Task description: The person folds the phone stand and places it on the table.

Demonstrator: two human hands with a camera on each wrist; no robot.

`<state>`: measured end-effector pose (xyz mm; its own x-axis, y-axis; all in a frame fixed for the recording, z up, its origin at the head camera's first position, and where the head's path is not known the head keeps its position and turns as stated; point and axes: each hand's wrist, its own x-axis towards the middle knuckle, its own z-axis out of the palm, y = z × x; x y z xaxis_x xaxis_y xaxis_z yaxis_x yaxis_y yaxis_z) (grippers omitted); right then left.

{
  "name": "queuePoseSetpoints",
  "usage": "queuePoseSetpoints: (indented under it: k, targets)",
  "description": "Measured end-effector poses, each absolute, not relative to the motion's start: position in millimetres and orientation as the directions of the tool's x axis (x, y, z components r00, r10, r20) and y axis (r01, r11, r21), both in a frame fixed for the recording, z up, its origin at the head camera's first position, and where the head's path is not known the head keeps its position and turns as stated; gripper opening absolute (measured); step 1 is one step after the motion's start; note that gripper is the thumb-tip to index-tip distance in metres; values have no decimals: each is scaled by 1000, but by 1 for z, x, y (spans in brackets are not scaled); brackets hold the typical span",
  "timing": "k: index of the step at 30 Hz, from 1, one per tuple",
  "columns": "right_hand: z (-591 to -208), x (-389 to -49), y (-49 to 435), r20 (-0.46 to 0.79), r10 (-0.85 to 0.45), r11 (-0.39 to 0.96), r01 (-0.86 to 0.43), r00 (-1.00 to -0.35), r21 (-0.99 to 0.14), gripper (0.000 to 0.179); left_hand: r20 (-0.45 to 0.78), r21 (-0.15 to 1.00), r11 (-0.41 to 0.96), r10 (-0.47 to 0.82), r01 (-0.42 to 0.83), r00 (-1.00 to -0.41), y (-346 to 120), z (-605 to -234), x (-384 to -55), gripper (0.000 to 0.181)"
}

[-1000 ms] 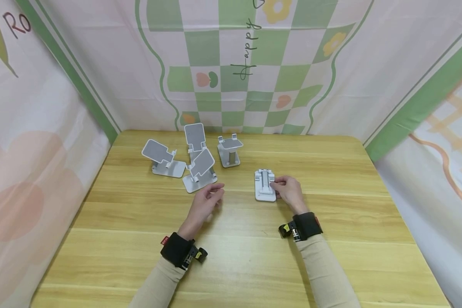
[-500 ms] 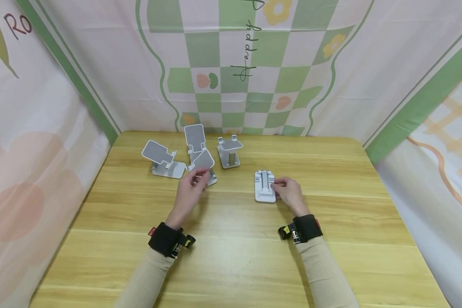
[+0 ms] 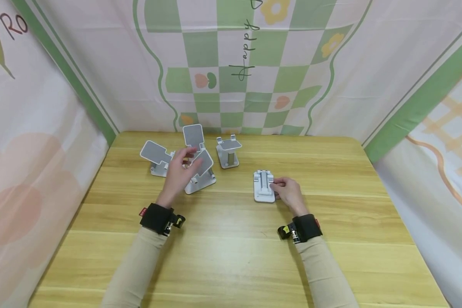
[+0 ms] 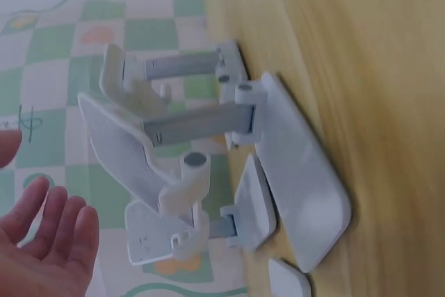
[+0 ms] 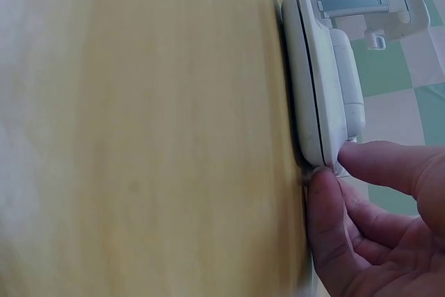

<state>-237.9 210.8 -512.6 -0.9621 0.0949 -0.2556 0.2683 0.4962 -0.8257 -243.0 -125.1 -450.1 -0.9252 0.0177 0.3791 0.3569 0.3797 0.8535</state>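
A folded white phone stand (image 3: 264, 192) lies flat on the table. My right hand (image 3: 290, 193) pinches its right edge; in the right wrist view the thumb is on its top and a finger at its lower edge. My left hand (image 3: 177, 175) is raised among the unfolded phone stands, its fingers loosely bent and holding nothing. Nearest to it is the front unfolded stand (image 3: 205, 166), with a grey pad. In the left wrist view the left hand (image 4: 52, 255) is apart from that stand (image 4: 302, 186).
To the left is another unfolded stand (image 3: 154, 151), partly hidden by the left hand. One more stand (image 3: 193, 135) is behind, and a further one (image 3: 230, 144) stands right of the group. A patterned cloth (image 3: 238, 55) hangs at the table's (image 3: 231, 248) back edge.
My left hand has moved left and away from me, from right of the front unfolded stand to over its left side. The right hand and the folded stand have stayed in place.
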Motion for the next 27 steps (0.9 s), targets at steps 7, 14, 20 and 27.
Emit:
queuePoseSetpoints:
  k: [7, 14, 20, 27]
  targets:
    - [-513, -237, 212, -255, 88, 483, 265, -963, -835, 35, 311, 842, 398, 194, 364, -930, -132, -446, -259, 59]
    - [-514, -236, 213, -250, 90, 484, 262, -964, -835, 35, 159, 888, 366, 323, 278, -933, -135, -453, -270, 68]
    - [-515, -237, 212, -246, 95, 490, 261, -965, -832, 35, 32, 908, 385, 327, 164, -944, -136, -460, -275, 64]
    - [-514, -237, 212, -248, 96, 484, 263, -964, -834, 35, -4, 901, 416, 282, 119, -959, -134, -461, -278, 54]
